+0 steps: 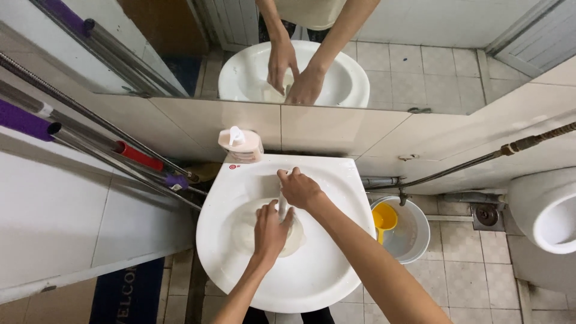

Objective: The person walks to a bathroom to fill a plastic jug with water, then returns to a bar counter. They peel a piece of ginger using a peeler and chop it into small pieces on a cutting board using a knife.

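A white washbasin [336, 264] is below me, with cloudy water pooled in its bowl. My right hand [300, 189] rests on top of the tap at the back of the basin, gripping it. My left hand [270, 231] is held flat under the spout, over the water, fingers together and pointing away from me. A pale pink pump bottle [241, 144] stands on the basin's back left corner. The mirror above shows both hands again.
Several mop and broom handles [138, 157] lean against the wall at left. A white bucket [414, 231] with a yellow scoop [384, 219] stands right of the basin. A urinal [549, 210] is at far right, a hose [480, 159] runs along the wall, and a dark mat [129, 294] lies on the floor at left.
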